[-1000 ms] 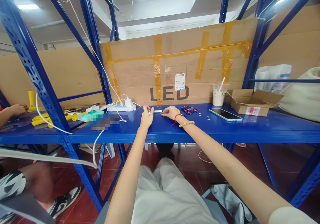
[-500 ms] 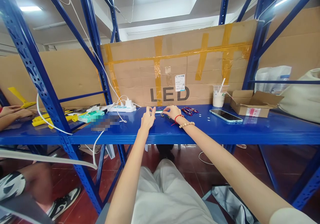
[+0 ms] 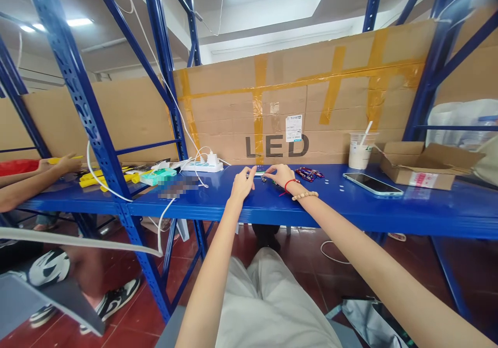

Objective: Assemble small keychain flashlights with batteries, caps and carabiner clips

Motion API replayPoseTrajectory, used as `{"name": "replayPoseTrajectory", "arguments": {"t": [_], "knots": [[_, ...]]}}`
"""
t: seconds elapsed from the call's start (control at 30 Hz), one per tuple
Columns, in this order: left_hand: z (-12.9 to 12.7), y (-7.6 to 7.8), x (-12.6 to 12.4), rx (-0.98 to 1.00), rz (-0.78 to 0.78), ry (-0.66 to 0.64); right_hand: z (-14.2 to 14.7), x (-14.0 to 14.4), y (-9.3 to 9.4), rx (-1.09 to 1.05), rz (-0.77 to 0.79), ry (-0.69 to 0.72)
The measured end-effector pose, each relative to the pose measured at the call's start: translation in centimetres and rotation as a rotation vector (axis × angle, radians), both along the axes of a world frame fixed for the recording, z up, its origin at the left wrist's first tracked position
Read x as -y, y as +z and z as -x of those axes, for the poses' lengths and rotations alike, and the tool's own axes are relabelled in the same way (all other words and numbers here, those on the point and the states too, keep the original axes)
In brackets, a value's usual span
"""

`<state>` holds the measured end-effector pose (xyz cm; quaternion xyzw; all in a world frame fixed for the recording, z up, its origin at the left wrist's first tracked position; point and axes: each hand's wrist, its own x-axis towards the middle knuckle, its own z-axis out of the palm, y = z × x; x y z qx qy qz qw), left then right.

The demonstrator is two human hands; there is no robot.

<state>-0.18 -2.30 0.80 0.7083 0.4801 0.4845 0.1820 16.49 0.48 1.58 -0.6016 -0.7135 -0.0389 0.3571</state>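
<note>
My left hand [image 3: 243,183] is over the blue shelf top, its fingers bent and closed at the left end of a small thin pale strip [image 3: 259,174]. At the strip's right end, the thumb and forefinger of my right hand [image 3: 282,175] pinch together. What the strip is cannot be made out at this size. Tiny dark bits [image 3: 264,180] lie just below it, between the hands. Beside my right hand rests a small heap of red and dark blue pieces [image 3: 309,174]. A red cord and a beaded bracelet circle my right wrist.
To the right are small white discs [image 3: 327,181], a phone [image 3: 372,184], a drink cup [image 3: 358,151] and an open carton [image 3: 420,169]. A power strip [image 3: 202,166] and turquoise packet [image 3: 158,177] are left. Beyond the blue post [image 3: 83,96], another person's hands [image 3: 64,165] hold something yellow.
The camera has turned slightly left, so the scene sits further right. Both my hands keep nearly the same pose around the strip. The other person's yellow thing has been lowered.
</note>
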Motion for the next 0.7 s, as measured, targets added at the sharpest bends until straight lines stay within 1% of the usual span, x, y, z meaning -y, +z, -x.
{"name": "replayPoseTrajectory", "arguments": {"t": [0.17,0.3,0.47,0.7], "knots": [[0.13,-0.19,0.02,-0.018,-0.096,0.01,0.0,0.08,-0.01,0.004,-0.005,0.0],[0.16,-0.21,0.12,-0.056,-0.131,0.025,-0.1,-0.4,-0.21,0.003,-0.005,-0.009],[0.14,-0.09,0.26,-0.093,-0.093,0.061,-0.02,-0.32,-0.15,0.007,0.003,-0.021],[0.14,0.07,0.58,-0.12,-0.039,0.043,-0.01,-0.2,-0.11,0.007,0.012,0.001]]}}
